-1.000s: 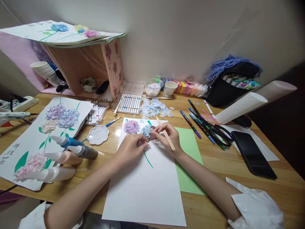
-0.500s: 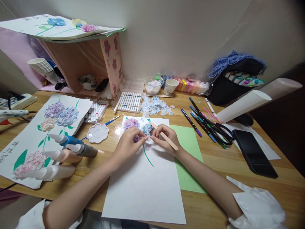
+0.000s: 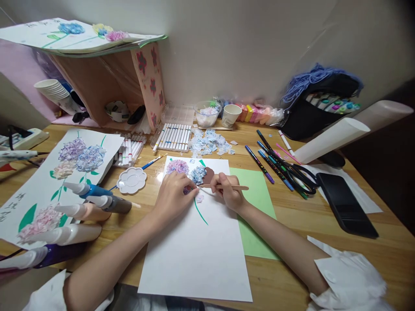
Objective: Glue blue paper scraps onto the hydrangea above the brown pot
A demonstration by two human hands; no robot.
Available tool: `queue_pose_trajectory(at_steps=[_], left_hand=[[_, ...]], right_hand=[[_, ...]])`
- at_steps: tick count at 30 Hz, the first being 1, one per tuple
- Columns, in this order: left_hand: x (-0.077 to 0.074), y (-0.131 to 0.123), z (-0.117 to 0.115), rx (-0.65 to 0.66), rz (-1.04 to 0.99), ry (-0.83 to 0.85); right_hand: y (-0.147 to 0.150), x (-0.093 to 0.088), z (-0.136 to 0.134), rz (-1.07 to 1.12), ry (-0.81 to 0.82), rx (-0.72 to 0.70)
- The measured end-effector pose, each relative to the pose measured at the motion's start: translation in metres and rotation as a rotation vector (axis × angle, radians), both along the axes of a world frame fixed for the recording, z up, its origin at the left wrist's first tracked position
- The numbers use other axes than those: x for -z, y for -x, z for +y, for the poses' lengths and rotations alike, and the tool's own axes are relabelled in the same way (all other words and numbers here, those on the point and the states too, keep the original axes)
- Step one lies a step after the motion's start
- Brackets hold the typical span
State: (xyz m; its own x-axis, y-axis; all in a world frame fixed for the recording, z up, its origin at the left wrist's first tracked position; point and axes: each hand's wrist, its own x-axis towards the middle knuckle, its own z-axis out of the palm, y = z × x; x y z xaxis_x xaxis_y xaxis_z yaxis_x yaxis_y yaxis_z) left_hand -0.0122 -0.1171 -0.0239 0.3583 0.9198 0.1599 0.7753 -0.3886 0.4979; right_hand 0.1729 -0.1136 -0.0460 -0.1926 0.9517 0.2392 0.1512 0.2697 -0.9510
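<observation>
A white sheet of paper (image 3: 194,255) lies before me with paper-petal flowers near its top: a pink-purple one (image 3: 177,166) and a blue one (image 3: 198,174). A brown patch (image 3: 210,176) shows beside the blue flower, and a green stem (image 3: 200,214) runs below. My left hand (image 3: 177,190) rests over the sheet, thumb and fingers pinched on what looks like a small paper piece, partly hidden. My right hand (image 3: 229,190) grips a flat wooden craft stick (image 3: 241,188), its tip at my left fingertips. A pale pink scrap (image 3: 200,198) lies just below.
Torn blue paper bits (image 3: 210,142) lie behind the sheet, near a marker box (image 3: 172,137) and a paper cup (image 3: 231,115). Paint bottles (image 3: 81,233) stand close to my left forearm. Pens, scissors (image 3: 300,179) and a phone (image 3: 345,205) are on the right.
The craft stick has swung from a slant across my right hand to nearly level, its tip now at my left fingertips. My right hand has drawn slightly away from my left.
</observation>
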Motion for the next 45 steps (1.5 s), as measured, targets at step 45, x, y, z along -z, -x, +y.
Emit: queue_pose_trajectory(at_steps=[45], left_hand=[[0.0020,0.0026,0.0038,-0.098,-0.100,-0.008]], right_hand=[[0.0060,0.0037,0.0041,-0.048,0.148,0.008]])
